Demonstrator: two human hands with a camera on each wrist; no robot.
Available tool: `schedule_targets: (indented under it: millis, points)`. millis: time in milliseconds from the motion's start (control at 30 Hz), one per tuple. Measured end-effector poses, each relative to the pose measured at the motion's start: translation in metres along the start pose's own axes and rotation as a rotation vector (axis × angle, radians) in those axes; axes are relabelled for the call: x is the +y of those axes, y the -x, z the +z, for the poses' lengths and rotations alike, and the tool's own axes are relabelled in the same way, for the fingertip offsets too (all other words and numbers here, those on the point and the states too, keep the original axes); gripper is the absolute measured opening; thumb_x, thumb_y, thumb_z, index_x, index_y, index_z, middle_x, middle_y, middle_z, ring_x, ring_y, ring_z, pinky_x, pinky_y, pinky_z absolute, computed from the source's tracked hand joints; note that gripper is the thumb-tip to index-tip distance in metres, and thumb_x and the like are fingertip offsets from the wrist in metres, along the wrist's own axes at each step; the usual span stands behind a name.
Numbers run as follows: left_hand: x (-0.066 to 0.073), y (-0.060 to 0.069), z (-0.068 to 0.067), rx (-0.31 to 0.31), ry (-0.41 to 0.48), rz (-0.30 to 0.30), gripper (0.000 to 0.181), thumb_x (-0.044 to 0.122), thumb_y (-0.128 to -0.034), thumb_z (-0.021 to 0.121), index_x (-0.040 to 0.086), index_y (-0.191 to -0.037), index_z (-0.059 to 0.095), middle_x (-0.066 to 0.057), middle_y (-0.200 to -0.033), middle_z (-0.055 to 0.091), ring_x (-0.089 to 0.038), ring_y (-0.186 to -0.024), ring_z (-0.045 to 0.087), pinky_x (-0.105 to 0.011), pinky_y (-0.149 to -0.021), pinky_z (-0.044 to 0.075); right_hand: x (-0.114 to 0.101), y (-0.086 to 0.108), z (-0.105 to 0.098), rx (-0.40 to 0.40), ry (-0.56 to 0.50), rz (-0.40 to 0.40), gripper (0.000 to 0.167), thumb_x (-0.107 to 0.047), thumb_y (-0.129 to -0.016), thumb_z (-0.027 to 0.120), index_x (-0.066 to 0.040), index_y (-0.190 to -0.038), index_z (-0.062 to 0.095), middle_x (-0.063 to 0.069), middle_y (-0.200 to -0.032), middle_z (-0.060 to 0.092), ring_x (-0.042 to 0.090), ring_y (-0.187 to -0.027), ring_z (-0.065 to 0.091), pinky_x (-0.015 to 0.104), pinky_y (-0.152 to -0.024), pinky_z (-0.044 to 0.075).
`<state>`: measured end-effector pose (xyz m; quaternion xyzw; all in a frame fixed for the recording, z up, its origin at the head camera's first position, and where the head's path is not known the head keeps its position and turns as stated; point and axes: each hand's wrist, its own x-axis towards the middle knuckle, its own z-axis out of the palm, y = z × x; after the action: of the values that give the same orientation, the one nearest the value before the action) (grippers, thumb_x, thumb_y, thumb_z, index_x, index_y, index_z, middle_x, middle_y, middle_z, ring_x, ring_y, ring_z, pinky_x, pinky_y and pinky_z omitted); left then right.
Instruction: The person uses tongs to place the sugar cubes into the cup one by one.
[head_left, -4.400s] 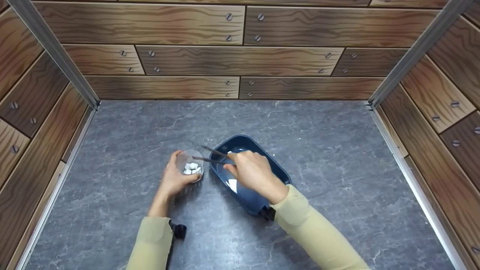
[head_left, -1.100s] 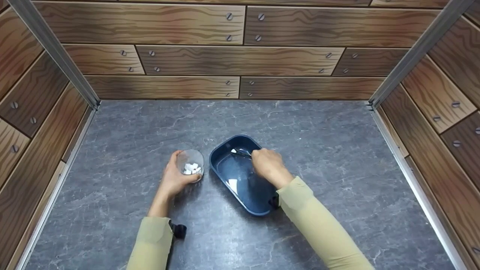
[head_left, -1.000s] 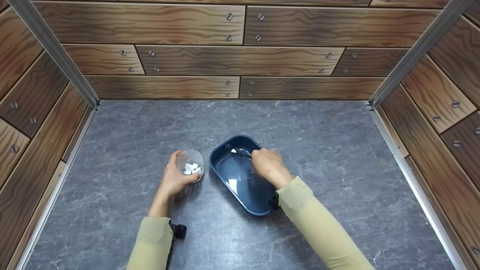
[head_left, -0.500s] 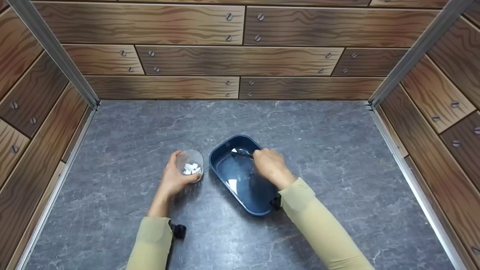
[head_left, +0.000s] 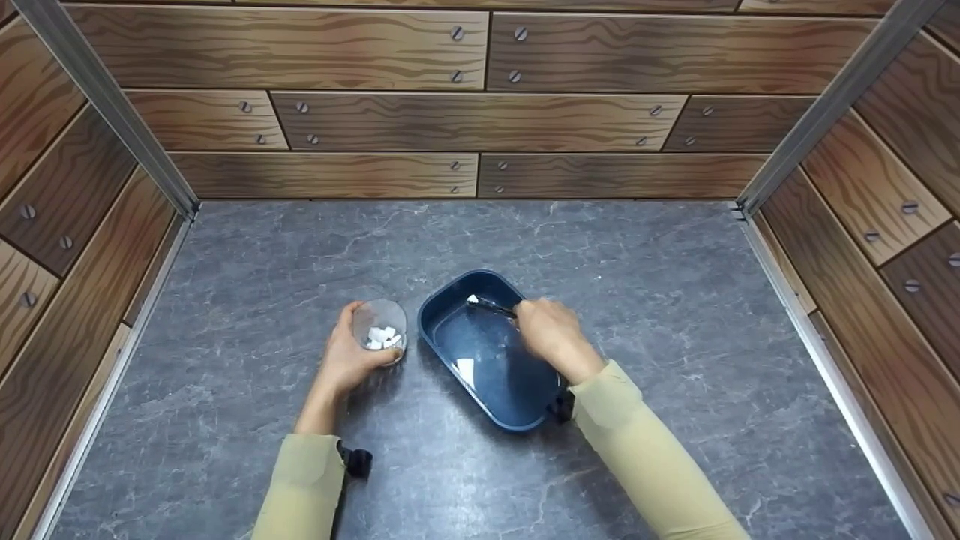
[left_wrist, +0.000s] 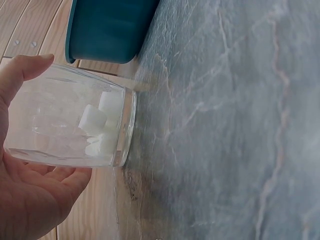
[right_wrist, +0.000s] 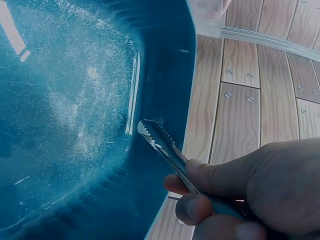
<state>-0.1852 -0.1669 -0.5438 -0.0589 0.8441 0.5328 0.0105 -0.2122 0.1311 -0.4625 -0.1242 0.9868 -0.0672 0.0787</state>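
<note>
My left hand (head_left: 352, 352) grips a clear drinking glass (left_wrist: 65, 120) round its side, and the glass stands on the grey surface. Several white cubes (head_left: 384, 337) lie at its bottom. In my right hand (head_left: 551, 334) is a pair of dark metal tongs (head_left: 493, 306), squeezed nearly together, reaching into a blue basin (head_left: 517, 427). At the tongs' tips, near the basin's far end, sits a small white piece (head_left: 472, 300). Serrated tips show in the right wrist view; whether they clamp the piece firmly, I cannot tell.
The basin stands just right of the glass on a grey marbled surface (head_left: 262, 262). Wood-pattern panels (head_left: 480, 120) wall the back and both sides, with metal rails (head_left: 112, 105) at the corners. Bright light reflections lie on the basin floor.
Earlier the tongs were spread with their tips at the glass; now they are squeezed inside the basin. Over the last half second they moved slightly right with the white piece. My left hand stayed still.
</note>
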Motion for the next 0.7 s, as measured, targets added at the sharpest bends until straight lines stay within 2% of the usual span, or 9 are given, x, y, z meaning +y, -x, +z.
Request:
schedule_targets:
  millis: [267,700]
  points:
    - [0.001,0.000,0.000,0.011,-0.009,0.008,0.098,0.017,-0.0631,0.086,0.005,-0.145,0.034,-0.024,-0.144,0.042,-0.039,-0.128,0.042,-0.051,-0.105,0.035,0.001,0.011,-0.006,0.041,-0.008,-0.042,0.014,-0.018,-0.096,0.063,-0.009,-0.094,0.073,0.015,-0.089,0.070,0.038,-0.081,0.067,0.052,-0.065,0.053]
    - [0.000,-0.001,0.000,0.010,-0.008,0.020,0.100,0.017,-0.0630,0.088,0.004,-0.145,0.033,-0.025,-0.144,0.041,-0.041,-0.130,0.041,-0.053,-0.107,0.033,-0.012,0.028,-0.019,0.110,-0.036,-0.146,0.009,-0.016,-0.095,0.064,-0.011,-0.089,0.069,0.009,-0.074,0.066,0.033,-0.069,0.064,0.048,-0.054,0.049]
